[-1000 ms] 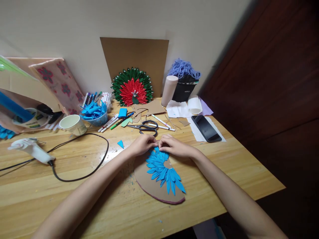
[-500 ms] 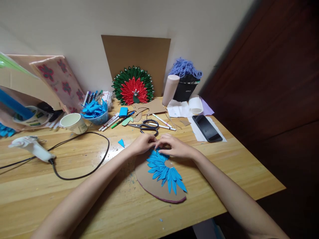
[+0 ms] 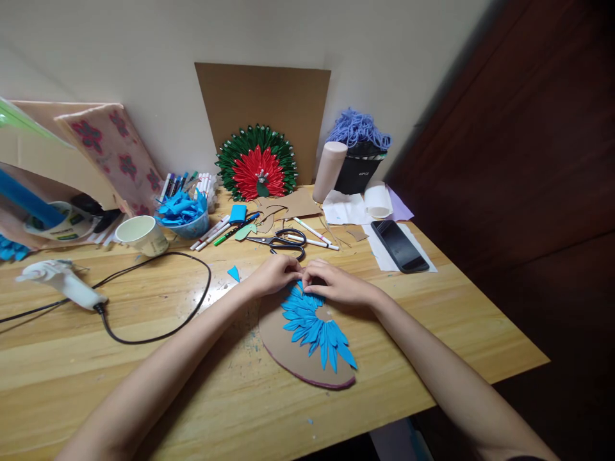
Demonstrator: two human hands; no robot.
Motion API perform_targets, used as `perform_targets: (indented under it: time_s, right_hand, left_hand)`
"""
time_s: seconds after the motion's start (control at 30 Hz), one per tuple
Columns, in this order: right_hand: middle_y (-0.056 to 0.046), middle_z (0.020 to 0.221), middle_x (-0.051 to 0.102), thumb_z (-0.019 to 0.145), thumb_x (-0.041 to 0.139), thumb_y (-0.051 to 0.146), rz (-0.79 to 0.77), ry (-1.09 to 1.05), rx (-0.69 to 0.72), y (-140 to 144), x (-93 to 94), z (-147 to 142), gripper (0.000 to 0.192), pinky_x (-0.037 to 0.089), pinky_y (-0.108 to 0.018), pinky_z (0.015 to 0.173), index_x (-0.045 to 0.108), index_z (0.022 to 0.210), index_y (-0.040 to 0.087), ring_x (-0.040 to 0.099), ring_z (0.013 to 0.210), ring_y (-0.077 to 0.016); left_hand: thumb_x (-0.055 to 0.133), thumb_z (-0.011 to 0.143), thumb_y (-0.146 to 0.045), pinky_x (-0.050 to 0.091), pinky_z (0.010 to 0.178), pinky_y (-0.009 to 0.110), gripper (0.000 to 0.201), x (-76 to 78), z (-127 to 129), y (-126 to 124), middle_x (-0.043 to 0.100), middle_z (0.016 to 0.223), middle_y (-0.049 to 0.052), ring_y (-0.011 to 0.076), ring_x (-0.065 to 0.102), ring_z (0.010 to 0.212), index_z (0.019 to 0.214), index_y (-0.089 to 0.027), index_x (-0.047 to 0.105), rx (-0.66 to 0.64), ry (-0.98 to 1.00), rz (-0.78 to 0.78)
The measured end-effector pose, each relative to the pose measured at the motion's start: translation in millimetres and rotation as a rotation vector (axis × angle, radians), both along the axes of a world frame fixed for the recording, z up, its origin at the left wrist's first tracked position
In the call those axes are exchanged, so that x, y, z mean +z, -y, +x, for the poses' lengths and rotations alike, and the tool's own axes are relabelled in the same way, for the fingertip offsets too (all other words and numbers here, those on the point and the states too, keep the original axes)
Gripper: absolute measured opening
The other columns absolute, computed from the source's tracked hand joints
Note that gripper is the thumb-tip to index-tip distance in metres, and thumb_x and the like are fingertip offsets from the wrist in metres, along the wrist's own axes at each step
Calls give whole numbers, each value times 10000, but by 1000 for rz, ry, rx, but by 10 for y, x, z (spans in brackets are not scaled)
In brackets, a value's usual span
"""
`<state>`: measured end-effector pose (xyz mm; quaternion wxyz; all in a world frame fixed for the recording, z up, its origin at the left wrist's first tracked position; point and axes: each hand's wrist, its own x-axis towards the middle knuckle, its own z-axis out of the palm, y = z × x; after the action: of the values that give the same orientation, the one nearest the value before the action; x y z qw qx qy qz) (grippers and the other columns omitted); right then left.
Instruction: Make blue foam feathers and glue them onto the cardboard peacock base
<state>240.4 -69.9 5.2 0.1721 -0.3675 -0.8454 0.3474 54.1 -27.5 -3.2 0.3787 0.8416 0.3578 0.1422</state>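
A round-edged brown cardboard base (image 3: 288, 358) lies on the wooden table before me, its curved rim edged in purple. Overlapping blue petals (image 3: 307, 323) fan across it around a bare spot. At the far end of this fan, my left hand (image 3: 277, 275) is closed with its fingertips on a blue petal. My right hand (image 3: 335, 282) meets it there, its thumb and fingers pinched on the same petal. The fingers partly cover this petal and the upper end of the cardboard. A loose blue scrap (image 3: 233, 274) rests left of my left hand.
Black-handled scissors (image 3: 283, 241) and several markers (image 3: 312, 241) lie just beyond my hands. At left are a white glue gun (image 3: 65, 285) with a looping cord, a paper cup (image 3: 141, 235) and a tub of blue petals (image 3: 185, 224). A phone (image 3: 400, 246) lies right.
My hands remain together at the fan's far end, their fingertips shifting slightly. The right fingers have moved a little right, and more blue shows between the hands. The cardboard appears slightly further left.
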Motion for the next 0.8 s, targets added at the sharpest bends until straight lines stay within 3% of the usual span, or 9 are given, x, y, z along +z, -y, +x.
perform_targets:
  time_s: [0.8]
  right_hand:
    - [-26, 900, 528, 866, 473, 263, -77, 33, 1, 6, -40, -8, 81, 365, -325, 854, 524, 830, 211, 446, 956, -184]
  left_hand:
    - [535, 780, -307, 371, 568, 224, 227, 46, -51, -25, 659, 741, 51, 136, 545, 642, 814, -121, 661, -67, -25, -44]
